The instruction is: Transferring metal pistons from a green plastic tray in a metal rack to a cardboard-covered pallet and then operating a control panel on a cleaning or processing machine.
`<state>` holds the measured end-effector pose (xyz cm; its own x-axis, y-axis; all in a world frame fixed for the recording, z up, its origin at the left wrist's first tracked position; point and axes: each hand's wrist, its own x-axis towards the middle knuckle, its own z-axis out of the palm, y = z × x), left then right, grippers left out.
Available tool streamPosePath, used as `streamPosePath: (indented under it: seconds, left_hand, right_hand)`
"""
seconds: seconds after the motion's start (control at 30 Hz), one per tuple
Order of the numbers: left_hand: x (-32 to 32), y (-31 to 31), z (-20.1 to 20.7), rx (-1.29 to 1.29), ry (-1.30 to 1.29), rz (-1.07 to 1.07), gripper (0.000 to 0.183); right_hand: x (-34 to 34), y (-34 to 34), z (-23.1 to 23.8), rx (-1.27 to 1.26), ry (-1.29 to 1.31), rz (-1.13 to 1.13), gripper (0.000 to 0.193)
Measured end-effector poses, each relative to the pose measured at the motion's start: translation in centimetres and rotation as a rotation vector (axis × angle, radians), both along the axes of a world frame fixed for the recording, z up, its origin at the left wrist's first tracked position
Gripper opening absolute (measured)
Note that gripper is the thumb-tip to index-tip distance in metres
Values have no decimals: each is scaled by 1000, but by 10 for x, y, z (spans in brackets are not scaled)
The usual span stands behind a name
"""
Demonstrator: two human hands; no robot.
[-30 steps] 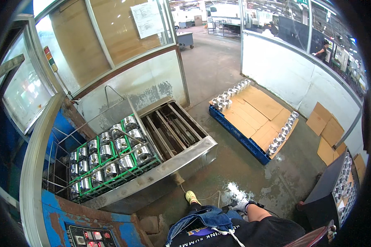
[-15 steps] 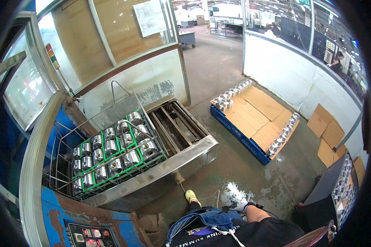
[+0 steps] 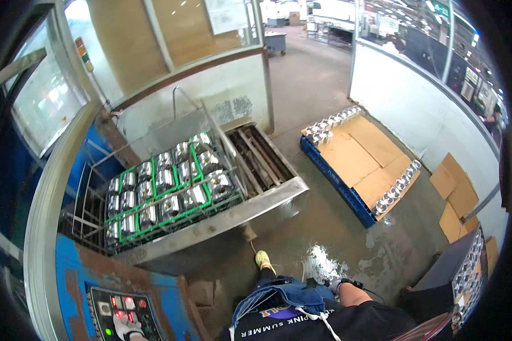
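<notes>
My left hand [image 3: 128, 326], in a pale glove, rests on the control panel [image 3: 104, 325] at the lower left. Its fingers are out against lit red buttons, with nothing held. My right hand [image 3: 335, 284], also gloved, is low beside my dark shirt, next to a dark object [image 3: 355, 283] whose kind I cannot make out. Its fingers are too small and covered to read. Left of centre, rows of shiny metal cylinders with side holes [image 3: 165, 178], apparently pistons, stand between green dividers [image 3: 176, 183] inside a wire basket [image 3: 84, 219].
A metal roller track [image 3: 301, 184] extends right of the basket. On the floor beyond, a blue pallet [image 3: 338, 184] carries cardboard [image 3: 370, 153] and metal parts [image 3: 395, 190] along two edges. More metal parts [image 3: 469, 273] lie at the right. Wet floor shines ahead of me.
My left hand has come into view onto the control panel. The whole view has shifted slightly, while my right hand stays in about the same place.
</notes>
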<state>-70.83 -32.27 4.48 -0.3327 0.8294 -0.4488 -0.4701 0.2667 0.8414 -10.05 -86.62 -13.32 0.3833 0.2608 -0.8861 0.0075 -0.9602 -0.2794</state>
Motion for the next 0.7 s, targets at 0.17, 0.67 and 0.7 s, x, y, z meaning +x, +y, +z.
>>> streamPosePath:
  seconds: [0.17,0.67,0.7]
  left_hand:
    - [23,-1,18,-125,36,59,61]
    - [-7,-21,37,-161,156,124,62]
    - [-16,-28,34,-160,160,130,63]
  right_hand:
    - [5,25,-7,72,-28,41,66]
    - [51,344,206,928,-604,392,38]
    - [34,360,238,752,-676,498,28]
